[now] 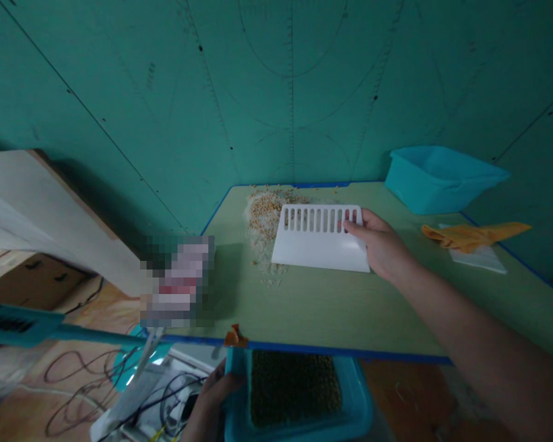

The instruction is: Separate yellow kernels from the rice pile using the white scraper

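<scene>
Two things were held.
Right grip (pixel 381 245) pinched a slotted scraper (pixel 316 248) over the desk (pixel 304 310); left grip (pixel 208 399) clasped a tub (pixel 356 399) below.

My right hand (pixel 384 248) grips white slotted scraper (pixel 321 250), grain pile (pixel 263 224) left of it. My left hand (pixel 214 393) holds blue tub (pixel 357 399), dark contents (pixel 295 390) inside. Orange cloth (pixel 472 237), teal bin (pixel 431 190) right of both hands.
</scene>
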`<state>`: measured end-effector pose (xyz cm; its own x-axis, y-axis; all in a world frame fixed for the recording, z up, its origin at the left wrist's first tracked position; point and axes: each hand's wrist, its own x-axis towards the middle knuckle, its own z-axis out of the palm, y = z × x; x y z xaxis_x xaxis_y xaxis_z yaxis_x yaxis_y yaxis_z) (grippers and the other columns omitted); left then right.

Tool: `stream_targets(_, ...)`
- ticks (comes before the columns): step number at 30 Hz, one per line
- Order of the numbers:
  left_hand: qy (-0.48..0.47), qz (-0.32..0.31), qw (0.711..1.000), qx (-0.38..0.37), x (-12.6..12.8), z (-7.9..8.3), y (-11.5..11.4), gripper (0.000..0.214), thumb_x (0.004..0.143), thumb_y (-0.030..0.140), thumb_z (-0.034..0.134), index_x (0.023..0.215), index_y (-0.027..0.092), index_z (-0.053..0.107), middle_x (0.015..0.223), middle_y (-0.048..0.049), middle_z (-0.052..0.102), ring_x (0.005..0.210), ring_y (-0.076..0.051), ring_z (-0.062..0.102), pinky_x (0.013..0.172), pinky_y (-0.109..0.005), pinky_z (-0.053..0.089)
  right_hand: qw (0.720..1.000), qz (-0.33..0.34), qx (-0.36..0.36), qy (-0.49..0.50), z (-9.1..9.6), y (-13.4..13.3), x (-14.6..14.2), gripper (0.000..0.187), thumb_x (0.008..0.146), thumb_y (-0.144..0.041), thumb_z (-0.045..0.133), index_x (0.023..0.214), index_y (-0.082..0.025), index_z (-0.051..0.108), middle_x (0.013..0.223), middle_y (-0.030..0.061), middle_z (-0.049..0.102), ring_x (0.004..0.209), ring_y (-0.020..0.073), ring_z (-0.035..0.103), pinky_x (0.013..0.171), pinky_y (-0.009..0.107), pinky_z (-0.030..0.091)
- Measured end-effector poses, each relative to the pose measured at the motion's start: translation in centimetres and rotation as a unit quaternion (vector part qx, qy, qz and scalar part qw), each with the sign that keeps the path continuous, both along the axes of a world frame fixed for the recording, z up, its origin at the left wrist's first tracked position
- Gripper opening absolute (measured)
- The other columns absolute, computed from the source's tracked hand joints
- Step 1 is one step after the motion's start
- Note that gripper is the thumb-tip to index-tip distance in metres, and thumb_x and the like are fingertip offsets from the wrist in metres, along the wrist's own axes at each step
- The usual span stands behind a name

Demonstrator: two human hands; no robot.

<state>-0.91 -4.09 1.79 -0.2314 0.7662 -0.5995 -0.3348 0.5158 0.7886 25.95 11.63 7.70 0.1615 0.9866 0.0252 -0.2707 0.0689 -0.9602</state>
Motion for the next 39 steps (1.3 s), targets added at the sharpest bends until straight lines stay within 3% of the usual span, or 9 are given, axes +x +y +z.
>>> stream_targets(5, 0.025, 0.02, 0.999, 0.026, 0.3, 0.7, -0.3, 0.018, 0.052, 0.021, 0.07, 0.07, 0.021, 0.068, 0.063, 0.0025, 0.067, 0.072, -0.022, 0.061, 0.064, -0.028, 0.049, 1.0, 0.008, -0.016, 0.006, 0.1, -0.1, -0.2, 0.018, 0.059, -0.025, 0.067, 0.074, -0.022, 0.056, 0.066, -0.0037, 0.057, 0.059, 0.0124, 0.051, 0.06, 0.028, 0.039)
stream_targets(13, 0.01, -0.003, 1.0, -0.012, 0.6, 1.1, -0.1, 0.018, 0.056, 0.024, 0.068, 0.074, 0.023, 0.067, 0.066, 0.0025, 0.069, 0.077, -0.025, 0.063, 0.064, -0.03, 0.05, 1.0, -0.016, -0.005, 0.022, 0.0, 0.0, 0.0, 0.019, 0.06, -0.024, 0.067, 0.077, -0.022, 0.058, 0.069, -0.0034, 0.06, 0.061, 0.0128, 0.053, 0.061, 0.029, 0.04)
stream_targets(22, 0.012, -0.01, 1.0, -0.017, 0.6, 0.8, -0.2, 0.017, 0.058, 0.024, 0.067, 0.074, 0.023, 0.066, 0.062, 0.0041, 0.065, 0.068, -0.02, 0.062, 0.064, -0.028, 0.049, 0.999, -0.038, 0.004, 0.01, -0.1, 0.1, 0.1, 0.02, 0.06, -0.024, 0.066, 0.077, -0.022, 0.056, 0.069, -0.0039, 0.059, 0.061, 0.0134, 0.053, 0.062, 0.03, 0.04)
stream_targets(33, 0.03, 0.007, 0.999, 0.021, 0.8, 1.3, -0.3, 0.015, 0.052, 0.022, 0.07, 0.067, 0.022, 0.066, 0.063, 0.0016, 0.067, 0.066, -0.021, 0.061, 0.056, -0.027, 0.048, 1.0, 0.0, -0.014, -0.007, -0.2, -0.1, 0.1, 0.021, 0.059, -0.028, 0.068, 0.075, -0.023, 0.056, 0.07, -0.0027, 0.059, 0.063, 0.0146, 0.053, 0.063, 0.031, 0.039)
stream_targets(39, 0.01, 0.004, 1.0, 0.012, 0.8, 0.9, -0.3, 0.018, 0.055, 0.023, 0.068, 0.072, 0.021, 0.066, 0.062, 0.0024, 0.066, 0.068, -0.021, 0.061, 0.06, -0.029, 0.048, 0.999, -0.003, -0.032, 0.015, 0.1, -0.2, -0.1, 0.019, 0.055, -0.023, 0.069, 0.069, -0.022, 0.057, 0.064, -0.004, 0.059, 0.059, 0.0127, 0.052, 0.059, 0.028, 0.039)
